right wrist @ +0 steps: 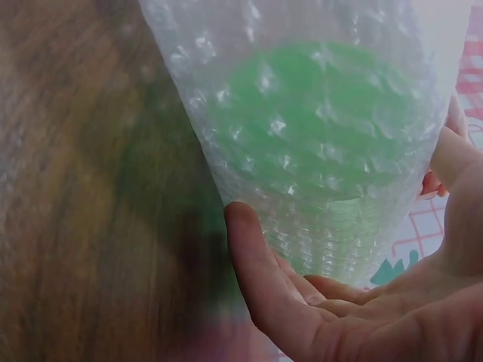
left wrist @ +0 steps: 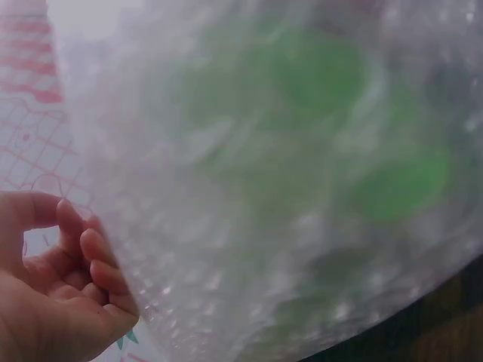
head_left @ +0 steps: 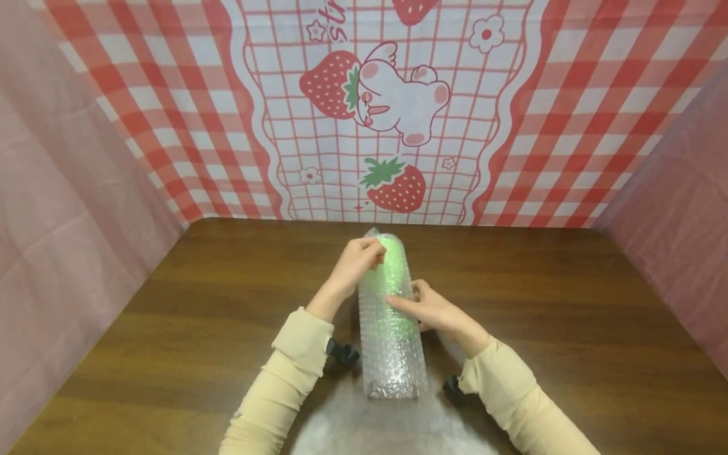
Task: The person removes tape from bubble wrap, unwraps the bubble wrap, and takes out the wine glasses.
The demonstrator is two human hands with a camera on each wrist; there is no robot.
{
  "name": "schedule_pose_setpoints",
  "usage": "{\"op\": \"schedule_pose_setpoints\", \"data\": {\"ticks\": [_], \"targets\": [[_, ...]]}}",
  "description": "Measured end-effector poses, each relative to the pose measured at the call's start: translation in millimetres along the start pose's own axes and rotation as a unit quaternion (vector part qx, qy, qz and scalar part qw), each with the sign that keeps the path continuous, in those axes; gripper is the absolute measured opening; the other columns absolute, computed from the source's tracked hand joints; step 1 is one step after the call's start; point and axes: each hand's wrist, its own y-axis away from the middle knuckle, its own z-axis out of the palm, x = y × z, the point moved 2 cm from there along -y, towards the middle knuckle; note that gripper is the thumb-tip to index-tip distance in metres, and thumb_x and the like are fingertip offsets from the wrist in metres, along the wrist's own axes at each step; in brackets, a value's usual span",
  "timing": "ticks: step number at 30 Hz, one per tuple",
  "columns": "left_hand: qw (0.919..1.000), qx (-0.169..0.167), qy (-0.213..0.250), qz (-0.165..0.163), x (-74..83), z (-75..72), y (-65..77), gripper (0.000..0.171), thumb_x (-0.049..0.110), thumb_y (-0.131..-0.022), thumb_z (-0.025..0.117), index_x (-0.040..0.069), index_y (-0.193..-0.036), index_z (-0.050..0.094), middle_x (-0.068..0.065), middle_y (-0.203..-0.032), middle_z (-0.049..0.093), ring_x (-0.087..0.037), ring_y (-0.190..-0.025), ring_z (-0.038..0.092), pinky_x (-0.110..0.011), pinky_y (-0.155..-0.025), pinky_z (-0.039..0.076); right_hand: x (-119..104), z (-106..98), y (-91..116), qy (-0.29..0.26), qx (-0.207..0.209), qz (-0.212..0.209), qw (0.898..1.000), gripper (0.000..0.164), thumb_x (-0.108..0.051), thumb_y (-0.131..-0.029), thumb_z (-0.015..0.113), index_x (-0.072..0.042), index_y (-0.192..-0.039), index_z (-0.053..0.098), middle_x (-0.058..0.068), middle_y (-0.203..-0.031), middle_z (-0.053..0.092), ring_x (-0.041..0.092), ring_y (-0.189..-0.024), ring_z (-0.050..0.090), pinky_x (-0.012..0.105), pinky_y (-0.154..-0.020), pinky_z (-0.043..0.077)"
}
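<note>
A long bubble wrap bag (head_left: 391, 370) stands up from the table in the middle of the head view. Inside it shows a bright green, rounded thing (head_left: 394, 273), blurred by the bubbles; its kind is hidden. My left hand (head_left: 357, 260) is at the bag's upper left, its curled fingers pinching the wrap near the top. Lower down on the right side, my right hand (head_left: 433, 311) grips the wrapped thing, thumb across the front and the other fingers behind. In the right wrist view, the green thing (right wrist: 317, 113) lies close above the palm.
The brown wooden table (head_left: 170, 341) extends to both sides. A red-and-white checked cloth (head_left: 603, 95) with strawberry prints hangs behind it, and pink curtains (head_left: 68, 177) hang at the sides. Each sleeve has a black wrist camera (head_left: 343, 352) near the cuff.
</note>
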Motion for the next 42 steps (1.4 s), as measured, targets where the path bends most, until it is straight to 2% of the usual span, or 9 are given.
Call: {"op": "schedule_pose_setpoints", "data": {"ticks": [14, 22, 27, 31, 34, 36, 39, 42], "targets": [[0.9994, -0.033, 0.005, 0.007, -2.1, -18.1, 0.3, 0.019, 0.011, -0.08, 0.046, 0.007, -0.062, 0.049, -0.002, -0.06, 0.049, -0.014, -0.058, 0.045, -0.024, -0.06, 0.042, -1, 3, 0, -0.013, -0.002, 0.004, 1.0, 0.072, -0.042, -0.083, 0.061, 0.001, -0.13, 0.027, 0.022, -0.121, 0.047, 0.03, -0.103, 0.054, 0.043, -0.078, 0.052], [0.9998, -0.015, -0.004, 0.014, -0.1, -31.6, -2.1, 0.02, 0.014, -0.083, 0.051, 0.005, -0.066, 0.054, -0.002, -0.059, 0.048, -0.015, -0.058, 0.045, -0.029, -0.062, 0.042, -2, 3, 3, 0.002, 0.007, 0.007, 1.0, 0.074, -0.041, -0.082, 0.062, 0.003, -0.131, 0.027, 0.024, -0.127, 0.043, 0.034, -0.112, 0.048, 0.047, -0.08, 0.05], [0.9997, -0.01, -0.022, 0.001, -5.0, -38.1, -3.2, 0.021, 0.019, -0.086, 0.054, 0.002, -0.074, 0.056, 0.0, -0.061, 0.048, -0.02, -0.063, 0.046, -0.026, -0.061, 0.041, -2, 3, 5, -0.021, 0.001, 0.002, 1.0, 0.07, -0.037, -0.084, 0.062, 0.003, -0.13, 0.027, 0.025, -0.125, 0.044, 0.033, -0.107, 0.051, 0.045, -0.079, 0.051], [0.9996, 0.024, -0.012, -0.003, -9.5, -38.6, -4.8, 0.023, 0.02, -0.087, 0.055, -0.001, -0.077, 0.056, -0.003, -0.064, 0.05, -0.026, -0.066, 0.047, -0.024, -0.06, 0.041, 0, 2, 8, -0.02, 0.006, 0.0, 1.0, 0.074, -0.037, -0.083, 0.062, 0.004, -0.132, 0.025, 0.026, -0.127, 0.043, 0.033, -0.107, 0.051, 0.044, -0.078, 0.05], [0.9984, 0.053, -0.018, -0.007, -10.4, -33.7, -6.1, 0.022, 0.021, -0.088, 0.056, 0.0, -0.088, 0.058, -0.004, -0.077, 0.055, -0.026, -0.076, 0.05, -0.025, -0.066, 0.043, -1, 3, 11, -0.01, 0.011, -0.002, 1.0, 0.076, -0.038, -0.083, 0.062, 0.004, -0.134, 0.024, 0.027, -0.128, 0.043, 0.032, -0.107, 0.051, 0.043, -0.078, 0.05], [0.9977, 0.059, -0.032, -0.01, -9.9, -29.0, -6.4, 0.026, 0.025, -0.088, 0.055, 0.002, -0.1, 0.058, -0.006, -0.092, 0.057, -0.024, -0.087, 0.052, -0.029, -0.075, 0.046, -2, 4, 13, -0.005, 0.01, -0.007, 1.0, 0.076, -0.039, -0.083, 0.062, 0.004, -0.133, 0.025, 0.027, -0.126, 0.044, 0.032, -0.106, 0.052, 0.041, -0.078, 0.05], [0.9964, 0.054, -0.063, -0.014, -8.0, -22.8, -5.5, 0.036, 0.031, -0.089, 0.054, 0.006, -0.115, 0.052, -0.007, -0.116, 0.051, -0.021, -0.106, 0.048, -0.036, -0.091, 0.043, -4, 6, 14, 0.006, 0.012, -0.012, 1.0, 0.075, -0.04, -0.083, 0.062, 0.004, -0.132, 0.026, 0.026, -0.125, 0.046, 0.03, -0.105, 0.052, 0.04, -0.078, 0.05], [0.9954, 0.053, -0.078, -0.017, -7.5, -19.3, -3.8, 0.043, 0.035, -0.088, 0.054, 0.007, -0.121, 0.049, -0.009, -0.125, 0.042, -0.023, -0.115, 0.042, -0.041, -0.098, 0.039, -5, 7, 14, 0.01, 0.013, -0.015, 1.0, 0.074, -0.04, -0.083, 0.062, 0.004, -0.131, 0.028, 0.024, -0.121, 0.049, 0.029, -0.103, 0.053, 0.039, -0.077, 0.05]]}}
